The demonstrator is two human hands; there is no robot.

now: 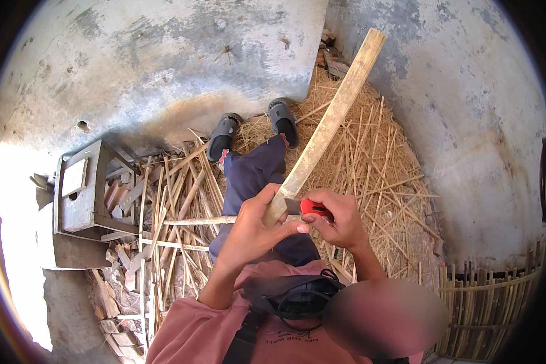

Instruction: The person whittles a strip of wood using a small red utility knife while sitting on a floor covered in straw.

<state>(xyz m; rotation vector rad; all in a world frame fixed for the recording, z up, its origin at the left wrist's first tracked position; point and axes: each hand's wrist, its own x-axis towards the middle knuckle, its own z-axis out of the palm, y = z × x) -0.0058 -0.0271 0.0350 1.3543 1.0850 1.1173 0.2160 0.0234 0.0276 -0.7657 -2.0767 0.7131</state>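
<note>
My left hand is closed round the near end of a long, pale slat of wood or split bamboo. The slat slants up and away to the right, past my legs. In my closed right hand is a red-handled knife. Its short, broad blade lies against the slat's near end, beside my left fingers. The left thumb reaches across toward the knife, under the blade. A thin pale stick runs sideways behind my left hand; whether the fingers touch it is hidden.
Shavings and thin strips cover the floor ahead and to the right. Loose sticks and rubble lie at left, beside a weathered wooden box. Worn walls stand ahead and right. A slatted bamboo basket or fence is at lower right.
</note>
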